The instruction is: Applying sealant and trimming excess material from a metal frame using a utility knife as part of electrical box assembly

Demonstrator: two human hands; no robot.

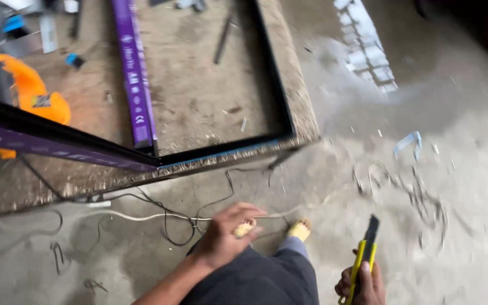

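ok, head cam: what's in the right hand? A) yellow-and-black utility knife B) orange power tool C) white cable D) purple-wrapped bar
A: the right hand grips a yellow-and-black utility knife, blade end pointing up; the orange power tool lies untouched on the workbench, and the left hand hovers over the floor holding no tool.

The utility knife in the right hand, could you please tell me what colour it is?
The utility knife is yellow and black, seen best in the head view.
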